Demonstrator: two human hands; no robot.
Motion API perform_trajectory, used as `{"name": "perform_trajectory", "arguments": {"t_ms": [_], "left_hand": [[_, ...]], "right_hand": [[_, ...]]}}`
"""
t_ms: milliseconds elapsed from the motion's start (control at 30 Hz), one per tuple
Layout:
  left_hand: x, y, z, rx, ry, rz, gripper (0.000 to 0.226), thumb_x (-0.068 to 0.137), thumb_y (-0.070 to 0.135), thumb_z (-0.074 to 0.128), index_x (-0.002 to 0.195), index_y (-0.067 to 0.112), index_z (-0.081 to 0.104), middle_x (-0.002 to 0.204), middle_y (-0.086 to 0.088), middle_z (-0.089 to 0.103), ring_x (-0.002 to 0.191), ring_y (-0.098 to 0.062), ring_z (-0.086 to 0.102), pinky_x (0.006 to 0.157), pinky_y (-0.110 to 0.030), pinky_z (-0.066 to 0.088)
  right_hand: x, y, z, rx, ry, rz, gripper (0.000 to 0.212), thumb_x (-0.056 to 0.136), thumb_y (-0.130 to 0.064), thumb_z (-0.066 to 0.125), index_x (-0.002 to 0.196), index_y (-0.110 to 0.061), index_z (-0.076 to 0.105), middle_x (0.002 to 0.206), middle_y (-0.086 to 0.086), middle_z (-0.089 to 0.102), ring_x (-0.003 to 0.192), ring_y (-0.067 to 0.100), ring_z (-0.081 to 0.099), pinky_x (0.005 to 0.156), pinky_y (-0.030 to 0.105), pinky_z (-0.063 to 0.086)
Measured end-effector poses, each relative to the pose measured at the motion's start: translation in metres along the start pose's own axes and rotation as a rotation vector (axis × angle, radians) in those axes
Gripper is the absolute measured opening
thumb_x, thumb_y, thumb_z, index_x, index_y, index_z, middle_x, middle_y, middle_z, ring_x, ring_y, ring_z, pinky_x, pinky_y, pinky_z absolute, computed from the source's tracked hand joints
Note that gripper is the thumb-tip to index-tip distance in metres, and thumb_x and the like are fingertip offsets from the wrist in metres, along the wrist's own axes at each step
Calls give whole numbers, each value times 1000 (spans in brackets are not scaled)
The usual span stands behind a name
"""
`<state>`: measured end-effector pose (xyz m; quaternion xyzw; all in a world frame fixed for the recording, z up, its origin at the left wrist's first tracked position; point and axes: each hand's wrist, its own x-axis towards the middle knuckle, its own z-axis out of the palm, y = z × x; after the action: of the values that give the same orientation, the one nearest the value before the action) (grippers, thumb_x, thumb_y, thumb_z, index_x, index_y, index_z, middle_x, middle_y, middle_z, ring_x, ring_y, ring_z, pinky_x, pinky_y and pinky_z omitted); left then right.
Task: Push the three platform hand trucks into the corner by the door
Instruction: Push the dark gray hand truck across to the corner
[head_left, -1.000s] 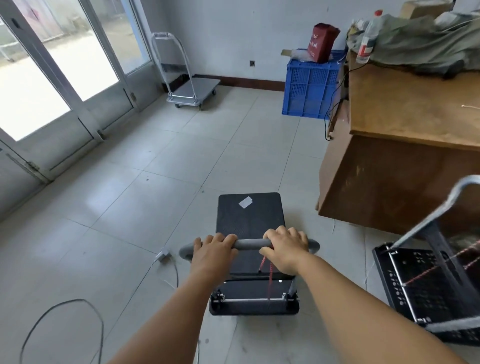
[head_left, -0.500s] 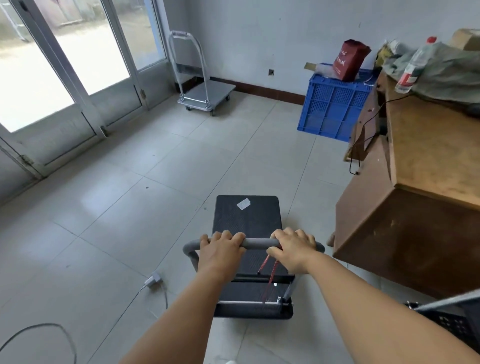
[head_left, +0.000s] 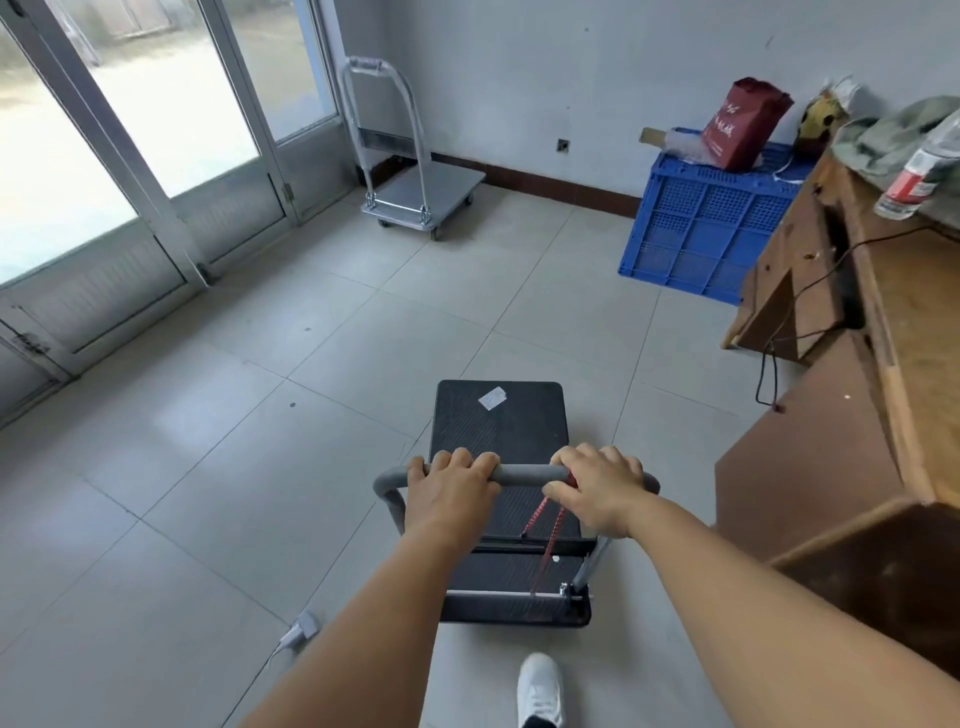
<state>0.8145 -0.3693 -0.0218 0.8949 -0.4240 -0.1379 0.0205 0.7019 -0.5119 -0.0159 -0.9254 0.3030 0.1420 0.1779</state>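
A small black platform hand truck (head_left: 500, 421) stands on the tiled floor right in front of me, a white sticker on its deck and red cords tied to its grey handle bar (head_left: 522, 475). My left hand (head_left: 451, 490) grips the bar's left half and my right hand (head_left: 597, 487) grips its right half. A silver platform hand truck (head_left: 431, 196) with an upright handle is parked in the far corner between the glass door and the back wall. No third truck is in view.
Glass doors (head_left: 156, 135) run along the left. A blue plastic crate (head_left: 711, 218) with a red bag on it stands by the back wall. A wooden desk (head_left: 852, 415) is close on the right. A white plug (head_left: 298, 631) lies by my left arm, and my white shoe (head_left: 540, 688) is below.
The black truck and I have rolled forward toward the far corner. The silver truck and blue crate appear nearer, and the second black truck at the right has dropped out of view.
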Motion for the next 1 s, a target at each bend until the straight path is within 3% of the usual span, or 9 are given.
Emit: {"name": "perform_trajectory", "arguments": {"t_ms": [467, 1000], "left_hand": [[206, -39, -54, -7, -7, -91, 30, 100, 34, 29, 129, 35, 37, 122, 4, 50, 119, -21, 41, 109, -42, 18], [451, -115, -124, -1, -31, -5, 33, 99, 31, 32, 131, 33, 37, 125, 0, 48, 119, -24, 40, 109, -44, 17]], "right_hand": [[210, 1, -84, -13, 26, -90, 30, 95, -49, 40, 117, -31, 48, 124, -3, 50, 117, 24, 41, 99, 38, 27], [444, -30, -161, -36, 83, 11, 26, 97, -45, 36, 117, -30, 44, 122, -5, 49, 117, 22, 41, 101, 37, 23]]}}
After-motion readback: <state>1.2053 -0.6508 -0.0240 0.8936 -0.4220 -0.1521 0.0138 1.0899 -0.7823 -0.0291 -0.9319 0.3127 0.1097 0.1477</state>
